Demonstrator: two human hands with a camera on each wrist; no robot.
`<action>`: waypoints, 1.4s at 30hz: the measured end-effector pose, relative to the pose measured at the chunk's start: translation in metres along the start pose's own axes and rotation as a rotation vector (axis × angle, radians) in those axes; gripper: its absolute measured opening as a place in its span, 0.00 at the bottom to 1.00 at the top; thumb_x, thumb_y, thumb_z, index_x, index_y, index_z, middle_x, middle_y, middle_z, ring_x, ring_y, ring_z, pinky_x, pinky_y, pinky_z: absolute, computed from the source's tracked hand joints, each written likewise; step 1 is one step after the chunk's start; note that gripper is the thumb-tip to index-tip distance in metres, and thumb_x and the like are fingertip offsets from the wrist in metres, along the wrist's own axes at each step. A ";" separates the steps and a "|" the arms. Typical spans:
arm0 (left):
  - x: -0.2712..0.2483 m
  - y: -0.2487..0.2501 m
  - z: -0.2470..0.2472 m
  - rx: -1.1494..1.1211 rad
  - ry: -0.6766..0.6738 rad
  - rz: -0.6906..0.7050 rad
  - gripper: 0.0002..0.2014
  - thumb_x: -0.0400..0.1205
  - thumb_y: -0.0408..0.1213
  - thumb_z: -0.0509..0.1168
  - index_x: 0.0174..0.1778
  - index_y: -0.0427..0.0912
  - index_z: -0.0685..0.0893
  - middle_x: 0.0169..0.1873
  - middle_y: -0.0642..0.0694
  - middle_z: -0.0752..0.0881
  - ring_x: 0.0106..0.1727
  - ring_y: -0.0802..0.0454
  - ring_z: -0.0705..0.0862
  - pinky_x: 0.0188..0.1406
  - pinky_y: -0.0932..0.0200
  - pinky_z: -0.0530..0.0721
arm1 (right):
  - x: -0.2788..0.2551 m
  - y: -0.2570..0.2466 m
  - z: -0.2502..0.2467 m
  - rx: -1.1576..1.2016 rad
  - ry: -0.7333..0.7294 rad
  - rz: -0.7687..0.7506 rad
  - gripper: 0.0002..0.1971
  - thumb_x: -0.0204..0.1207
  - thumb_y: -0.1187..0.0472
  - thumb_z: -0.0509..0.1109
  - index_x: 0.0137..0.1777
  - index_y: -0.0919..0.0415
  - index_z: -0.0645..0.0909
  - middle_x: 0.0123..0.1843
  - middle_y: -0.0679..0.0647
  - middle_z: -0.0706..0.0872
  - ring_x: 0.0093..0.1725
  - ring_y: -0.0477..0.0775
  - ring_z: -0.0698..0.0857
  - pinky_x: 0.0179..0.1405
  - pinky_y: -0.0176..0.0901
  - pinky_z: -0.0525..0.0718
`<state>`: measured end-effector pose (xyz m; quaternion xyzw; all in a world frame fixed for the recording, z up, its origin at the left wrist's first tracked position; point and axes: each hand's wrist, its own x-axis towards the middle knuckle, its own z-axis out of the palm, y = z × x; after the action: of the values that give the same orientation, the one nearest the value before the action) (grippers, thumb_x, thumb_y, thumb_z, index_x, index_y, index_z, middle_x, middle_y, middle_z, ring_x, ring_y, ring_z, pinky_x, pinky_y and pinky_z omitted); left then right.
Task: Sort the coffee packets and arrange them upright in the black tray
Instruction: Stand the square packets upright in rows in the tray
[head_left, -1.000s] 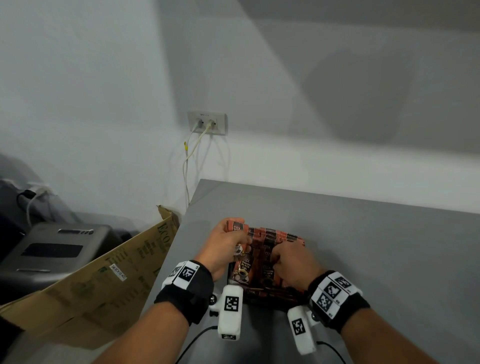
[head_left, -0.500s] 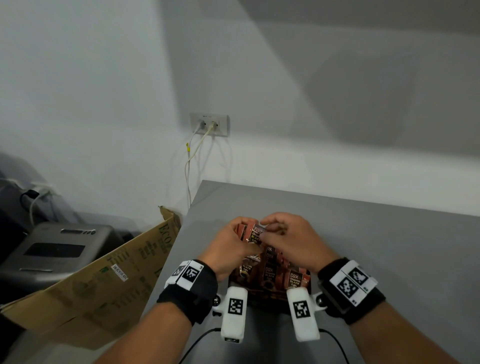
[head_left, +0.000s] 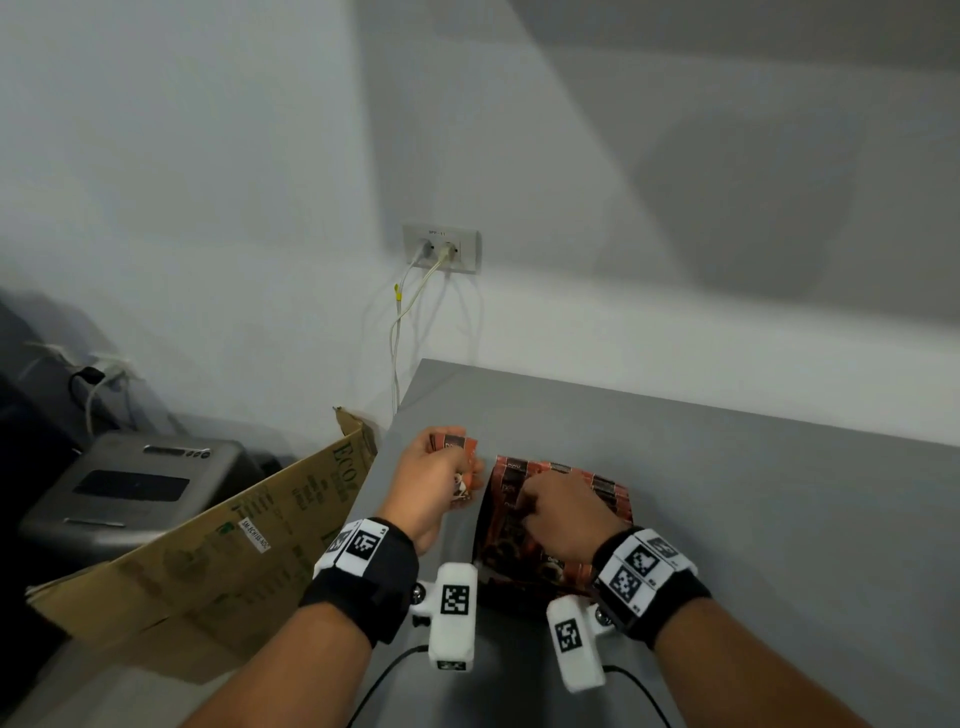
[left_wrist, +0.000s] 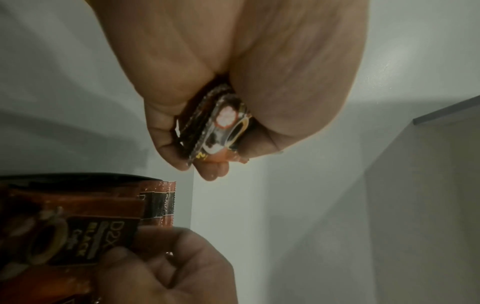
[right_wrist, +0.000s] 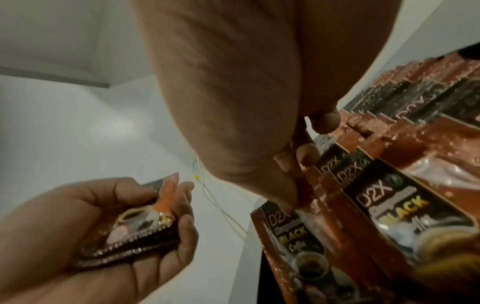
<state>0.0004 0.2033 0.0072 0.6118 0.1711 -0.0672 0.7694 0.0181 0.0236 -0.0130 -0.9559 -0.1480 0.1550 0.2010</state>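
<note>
Several packets (head_left: 453, 453) now sit bunched in my left hand (head_left: 432, 491), which has drawn off to the left of the tray (head_left: 511, 597); half a second ago both hands met over the row at its far end. My left fingers (right_wrist: 185, 216) curl round that small stack, edges fanned slightly. My right hand (head_left: 563, 512) has dropped back onto the standing row (head_left: 597, 486), thumb and fingertips (right_wrist: 307, 153) pinching the top of one packet (right_wrist: 291, 230) at the front left. I judge that sorting goes on: pulled ones gather on the left, the rest stand upright in the tray on the grey table (head_left: 753, 519). Packets are thin glossy foil, red-brown with black labels, flat and rectangular, with serrated sealed ends. They look slippery and likely to flop. Only a dark edge of the tray shows beneath them.
</note>
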 end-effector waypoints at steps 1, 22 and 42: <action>0.000 -0.001 -0.001 0.012 -0.001 -0.005 0.19 0.77 0.21 0.60 0.61 0.41 0.81 0.43 0.38 0.87 0.42 0.43 0.85 0.45 0.47 0.83 | 0.003 -0.002 0.004 -0.022 -0.015 -0.006 0.12 0.78 0.67 0.67 0.53 0.54 0.89 0.56 0.49 0.90 0.56 0.51 0.88 0.55 0.42 0.86; 0.006 -0.018 0.006 0.106 -0.191 0.015 0.28 0.71 0.13 0.73 0.64 0.40 0.82 0.50 0.34 0.88 0.45 0.42 0.89 0.43 0.45 0.90 | 0.000 -0.011 -0.029 0.574 0.210 -0.049 0.10 0.75 0.62 0.77 0.54 0.49 0.88 0.44 0.44 0.92 0.41 0.38 0.89 0.44 0.34 0.85; 0.006 -0.017 0.002 0.094 -0.047 -0.013 0.19 0.79 0.19 0.67 0.60 0.45 0.82 0.51 0.38 0.87 0.47 0.44 0.87 0.43 0.47 0.91 | 0.003 -0.004 0.022 -0.042 -0.029 -0.010 0.16 0.77 0.74 0.66 0.56 0.57 0.89 0.57 0.54 0.91 0.54 0.53 0.90 0.52 0.42 0.89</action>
<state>0.0006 0.1981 -0.0102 0.6445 0.1535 -0.0948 0.7430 0.0119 0.0354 -0.0311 -0.9568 -0.1588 0.1649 0.1794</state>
